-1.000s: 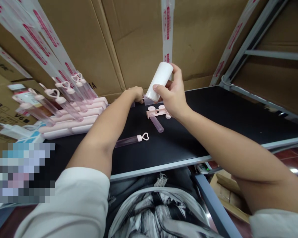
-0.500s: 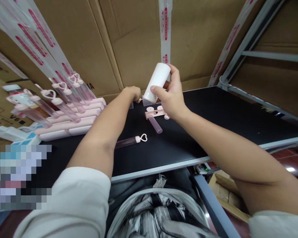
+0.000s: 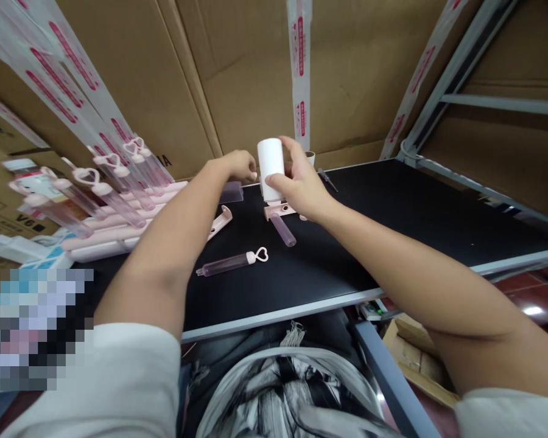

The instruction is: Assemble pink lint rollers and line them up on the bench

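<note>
On the black tabletop [image 3: 402,219], with twelve straight ahead of the person, both hands meet near twelve o'clock, and the change lies there: the right hand [image 3: 302,179] has swung its load from a clear slant to nearly upright and a little lower, while the left hand [image 3: 242,164] has drawn back toward nine o'clock of it. I take this as the load being squared up, its turning mostly done, though not let go. The right thumb and fingers close around that load, a white cylinder [image 3: 270,161]; the left fingers are curled just beside it, and whether they pinch anything I cannot tell. The cylinder is plain, smooth and matte-looking, with no marking visible, and its lower end hides part of a pink bracket [image 3: 271,213] at its six o'clock; whether the two touch is unclear. At its seven o'clock, well apart, the loose clear tube [image 3: 226,265] lies flat, now showing its whole length as the left forearm no longer covers its end. A pink curved piece [image 3: 220,221], also newly uncovered, lies at eight. Smallest, a slim dark tool [image 3: 327,180] now shows at three.
</note>
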{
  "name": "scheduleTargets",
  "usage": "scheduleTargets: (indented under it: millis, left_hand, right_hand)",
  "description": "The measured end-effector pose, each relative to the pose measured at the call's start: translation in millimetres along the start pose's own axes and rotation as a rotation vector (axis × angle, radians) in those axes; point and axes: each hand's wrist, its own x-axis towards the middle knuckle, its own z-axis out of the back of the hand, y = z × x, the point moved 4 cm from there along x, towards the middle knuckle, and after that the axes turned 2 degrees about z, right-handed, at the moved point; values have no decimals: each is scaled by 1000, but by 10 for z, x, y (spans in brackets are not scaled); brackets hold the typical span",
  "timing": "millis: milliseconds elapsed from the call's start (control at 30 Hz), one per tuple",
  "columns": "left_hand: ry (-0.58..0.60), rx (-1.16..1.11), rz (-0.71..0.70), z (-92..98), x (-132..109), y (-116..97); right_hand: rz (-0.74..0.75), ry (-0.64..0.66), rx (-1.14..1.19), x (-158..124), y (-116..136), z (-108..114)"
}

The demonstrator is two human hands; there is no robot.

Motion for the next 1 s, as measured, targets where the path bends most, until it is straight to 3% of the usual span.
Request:
scheduleTargets:
  millis: [100, 200, 333, 533, 700, 833, 1000]
  left_hand:
    - [-128, -143, -26, 264, -322, -17]
    - [-59, -408, -95, 341, -700, -61]
    - [-26, -564, -129, 304, -1034, -81]
    - [-64, -653, -187, 322, -1150, -20]
    - [-51, -623, -152, 286, -1156, 30]
    - [-95, -659, -136, 157, -1155, 25]
    - [-128, -534, -179, 78, -1330, -53]
  right_hand:
    - [-118, 55, 39, -49, 14, -52]
    - [-171, 104, 42, -96, 57, -113]
    - [-91, 154, 6, -134, 124, -173]
    - [-6, 193, -5, -188, 144, -223]
    - [41, 191, 11, -223, 133, -257]
    - [-28, 192, 139, -245, 133, -288]
    - [-134, 203, 284, -252, 111, -332]
